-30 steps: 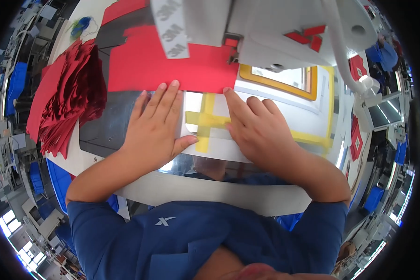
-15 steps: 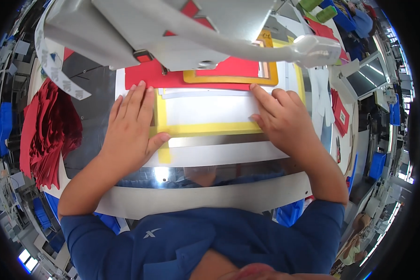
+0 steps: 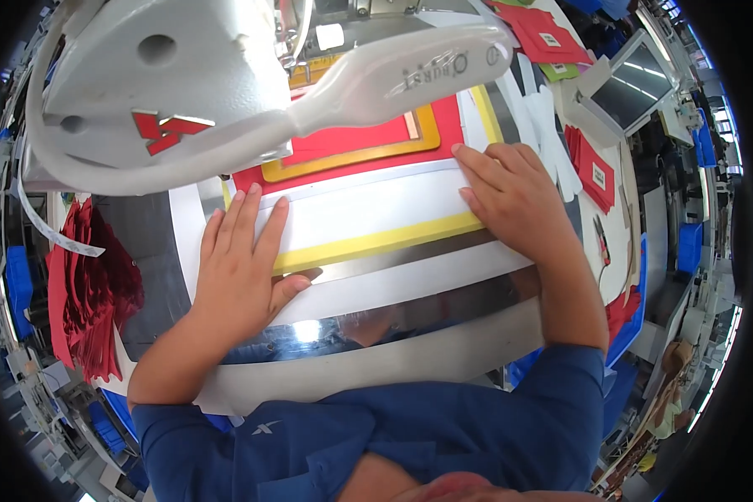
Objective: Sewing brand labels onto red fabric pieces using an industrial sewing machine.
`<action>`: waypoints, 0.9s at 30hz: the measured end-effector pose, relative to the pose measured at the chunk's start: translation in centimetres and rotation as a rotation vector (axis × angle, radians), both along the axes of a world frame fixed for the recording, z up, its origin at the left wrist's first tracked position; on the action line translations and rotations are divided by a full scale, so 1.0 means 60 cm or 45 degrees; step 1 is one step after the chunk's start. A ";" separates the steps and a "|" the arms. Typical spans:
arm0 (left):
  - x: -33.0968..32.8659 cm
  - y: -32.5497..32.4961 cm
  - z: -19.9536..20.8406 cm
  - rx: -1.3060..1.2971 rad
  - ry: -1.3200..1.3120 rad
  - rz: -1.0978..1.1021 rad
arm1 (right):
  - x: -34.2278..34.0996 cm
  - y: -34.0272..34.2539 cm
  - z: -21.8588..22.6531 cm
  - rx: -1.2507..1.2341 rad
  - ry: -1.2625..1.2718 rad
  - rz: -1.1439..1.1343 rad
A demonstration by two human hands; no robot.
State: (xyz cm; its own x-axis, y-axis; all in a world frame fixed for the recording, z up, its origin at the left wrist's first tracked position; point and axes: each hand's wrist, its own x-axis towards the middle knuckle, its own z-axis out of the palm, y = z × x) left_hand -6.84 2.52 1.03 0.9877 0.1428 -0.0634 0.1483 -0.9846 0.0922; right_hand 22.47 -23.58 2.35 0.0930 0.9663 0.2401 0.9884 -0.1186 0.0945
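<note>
A red fabric panel [image 3: 448, 125] lies flat beneath the machine head, with a yellow-orange rectangular frame [image 3: 351, 159] on top. Below it on the work plate is a white sheet [image 3: 368, 205] edged with yellow strips [image 3: 385, 243]. My left hand [image 3: 243, 268] lies open, fingers spread, its fingertips at the panel's lower left edge and its thumb near the yellow strip. At the panel's lower right corner rests the index fingertip of my right hand [image 3: 514, 201]; its other fingers are bent and it holds nothing visible. The machine head hides part of the panel and frame.
A grey sewing machine head [image 3: 201, 92] and a pale lamp arm [image 3: 393, 79] overhang the work. Red fabric pieces [image 3: 96, 293] hang in a bunch at left. On the right are red labelled pieces [image 3: 591, 171], white strips [image 3: 548, 138], a screen [image 3: 632, 79] and small snips [image 3: 601, 238].
The view has shifted and tilted, so the panel and frame appear slanted and more of them shows past the machine head. Both hands remain at the panel's lower edge.
</note>
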 end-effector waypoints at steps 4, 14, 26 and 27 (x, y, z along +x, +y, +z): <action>-0.002 -0.001 -0.002 0.016 0.004 0.010 | 0.004 0.002 -0.007 0.050 0.050 0.016; 0.002 -0.001 -0.005 -0.113 -0.067 -0.064 | -0.018 0.010 -0.012 -0.067 0.353 0.039; 0.002 -0.001 -0.009 -0.188 -0.134 -0.033 | -0.026 0.016 -0.003 -0.107 0.327 -0.018; 0.004 -0.001 -0.011 -0.214 -0.127 -0.062 | -0.026 0.014 -0.004 -0.105 0.308 -0.036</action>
State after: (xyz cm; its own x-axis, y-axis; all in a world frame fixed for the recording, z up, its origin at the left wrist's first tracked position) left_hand -6.60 2.46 0.39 0.9958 0.0900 0.0164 0.0824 -0.9600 0.2674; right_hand 20.93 -22.73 2.11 0.1655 0.9778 0.1281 0.9798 -0.1483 -0.1339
